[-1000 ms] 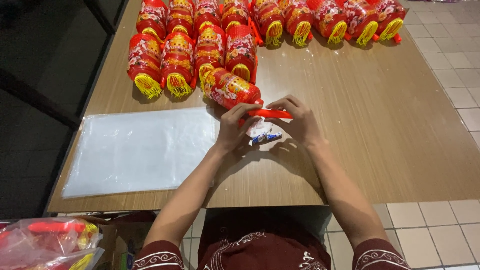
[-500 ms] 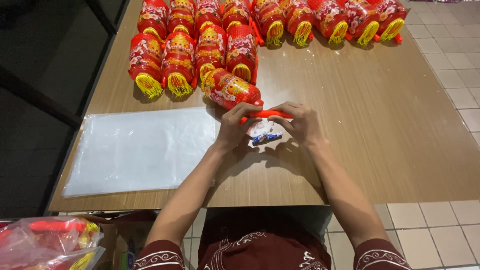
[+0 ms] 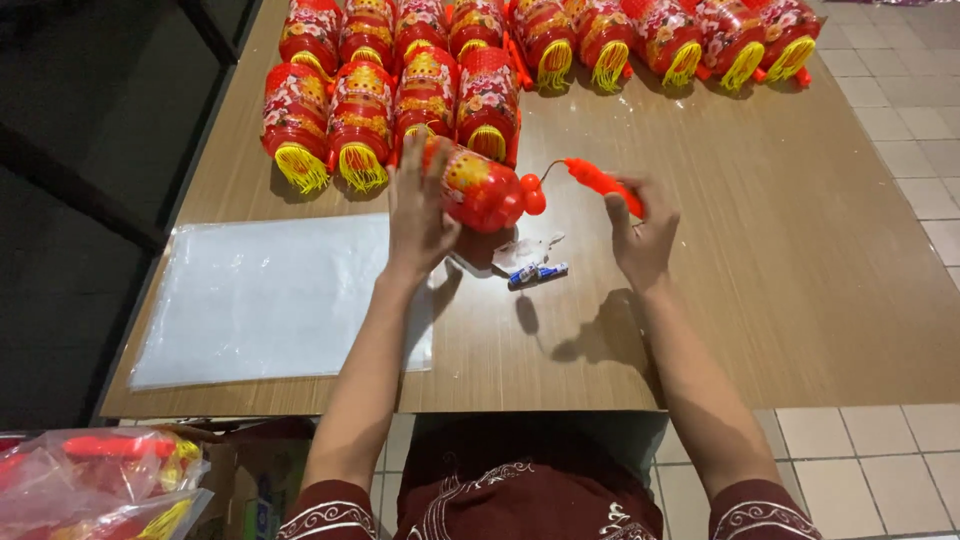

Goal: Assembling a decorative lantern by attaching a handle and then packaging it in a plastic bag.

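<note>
My left hand [image 3: 420, 210] grips a red toy lantern [image 3: 482, 186] with floral print and a yellow band, held just above the wooden table [image 3: 760, 300]. My right hand [image 3: 642, 230] holds the orange-red handle stick [image 3: 602, 182], which joins the lantern by a thin wire. Below the lantern lie a small crumpled clear wrapper [image 3: 527, 249] and a small blue-and-white item [image 3: 537, 274] on the table.
Several more red lanterns with yellow tassels [image 3: 390, 95] lie in rows along the table's far side [image 3: 660, 40]. A stack of clear plastic bags [image 3: 270, 300] lies flat at the left. A bag of lantern parts [image 3: 90, 485] sits at lower left. Tiled floor [image 3: 900, 460] is to the right.
My hands were together over the small items near the lantern. Now they have spread apart, the left lifting the lantern, the right pulling the handle stick out to the right.
</note>
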